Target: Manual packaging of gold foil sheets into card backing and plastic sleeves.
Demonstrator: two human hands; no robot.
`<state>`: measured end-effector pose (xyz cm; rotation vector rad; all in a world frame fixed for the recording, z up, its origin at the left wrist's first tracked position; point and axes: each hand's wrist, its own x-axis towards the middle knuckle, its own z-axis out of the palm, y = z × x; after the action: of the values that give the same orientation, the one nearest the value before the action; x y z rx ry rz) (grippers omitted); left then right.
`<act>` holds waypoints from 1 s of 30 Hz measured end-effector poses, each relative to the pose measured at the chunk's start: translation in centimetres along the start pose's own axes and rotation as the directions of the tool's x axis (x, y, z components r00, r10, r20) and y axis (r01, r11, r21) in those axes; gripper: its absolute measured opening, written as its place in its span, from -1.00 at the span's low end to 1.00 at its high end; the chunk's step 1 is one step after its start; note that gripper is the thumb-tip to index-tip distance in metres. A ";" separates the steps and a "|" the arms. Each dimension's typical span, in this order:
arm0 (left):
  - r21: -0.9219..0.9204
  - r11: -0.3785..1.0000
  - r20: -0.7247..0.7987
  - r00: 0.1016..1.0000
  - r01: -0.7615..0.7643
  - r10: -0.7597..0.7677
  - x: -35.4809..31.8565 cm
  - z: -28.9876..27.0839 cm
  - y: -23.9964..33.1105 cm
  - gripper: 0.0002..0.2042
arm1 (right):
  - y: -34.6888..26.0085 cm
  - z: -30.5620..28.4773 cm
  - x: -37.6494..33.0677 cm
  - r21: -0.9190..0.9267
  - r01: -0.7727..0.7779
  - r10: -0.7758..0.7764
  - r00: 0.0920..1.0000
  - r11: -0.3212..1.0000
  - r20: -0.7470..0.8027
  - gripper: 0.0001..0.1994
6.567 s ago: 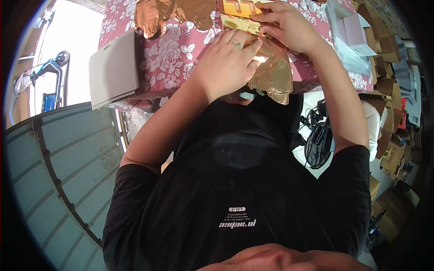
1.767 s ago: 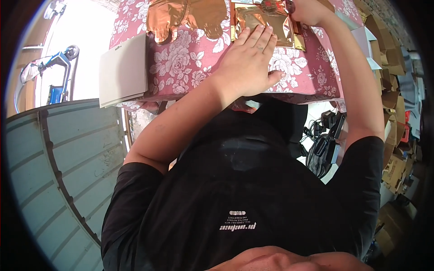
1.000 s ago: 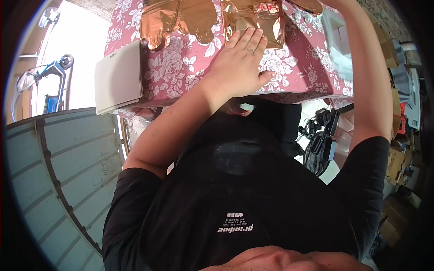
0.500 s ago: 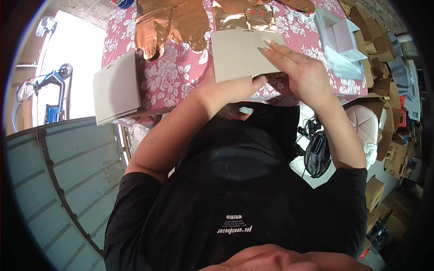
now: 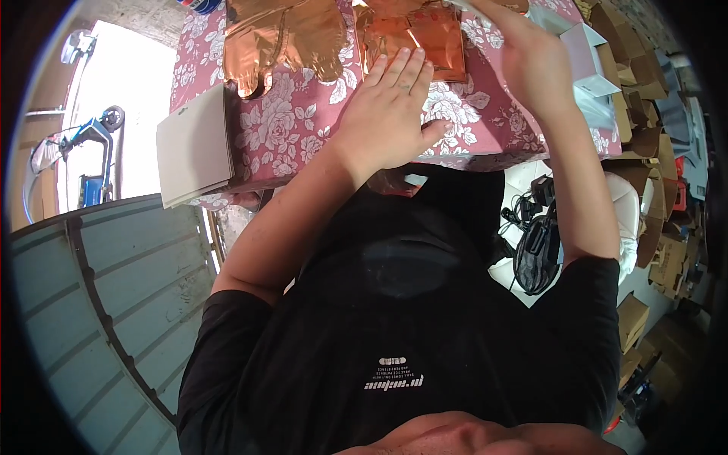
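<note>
My left hand (image 5: pixel 394 110) lies palm down with fingers spread on the flowered tablecloth (image 5: pixel 277 129). Its fingertips touch the near edge of a shiny copper-coloured foil packet (image 5: pixel 444 49). Beyond that packet, to the right, is my right hand (image 5: pixel 535 64), reaching toward the far side. Its fingers are blurred and run out at the top edge, so what they hold, if anything, is hidden. Left of the packet lies a larger copper foil piece (image 5: pixel 280 42) with a wavy edge. A stack of beige cards (image 5: pixel 196 148) rests at the table's left corner.
A white open box (image 5: pixel 588 64) stands on the right end of the table beside clear plastic (image 5: pixel 595 110). Cardboard boxes (image 5: pixel 644 102) crowd the floor to the right. A white chair (image 5: pixel 618 205) holds a black bag with cables (image 5: pixel 537 254). A blue scooter (image 5: pixel 95 155) stands at left.
The beige card that was between my hands is gone from there, baring the foil packet. My right hand has moved up and away; my left hand has flattened and spread.
</note>
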<state>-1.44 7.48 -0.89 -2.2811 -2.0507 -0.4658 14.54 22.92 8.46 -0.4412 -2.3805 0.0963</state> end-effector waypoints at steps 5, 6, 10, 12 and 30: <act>0.001 1.000 -0.021 1.000 -0.001 0.001 -0.3 -0.3 -0.4 -0.14 | 0.5 -2.4 -6.0 -0.394 -0.328 0.382 0.922 0.858 0.065 -0.43; -0.024 0.999 -0.038 0.999 -0.022 0.021 -0.1 -0.2 -0.2 -0.14 | 1.2 -1.9 -7.4 -0.404 -0.336 0.391 0.918 0.851 0.060 -0.43; -0.037 0.999 -0.059 0.998 -0.028 0.025 0.0 0.1 -0.1 -0.14 | 1.1 0.1 -9.4 -0.609 -0.346 0.559 0.805 0.714 0.199 -0.36; -0.029 0.999 -0.055 0.998 -0.025 0.024 0.0 0.0 -0.1 -0.13 | -0.6 0.8 -8.7 -0.607 -0.352 0.553 0.814 0.713 0.178 -0.32; 0.012 1.000 -0.028 1.000 -0.005 0.005 -0.1 -0.2 0.0 -0.15 | 6.5 6.7 -4.6 -0.466 -0.167 0.332 0.895 0.869 0.297 -0.52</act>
<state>-1.52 7.33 -0.70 -2.2598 -2.0290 -0.4809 15.15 27.85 -0.72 -1.0317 -2.7014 -0.2599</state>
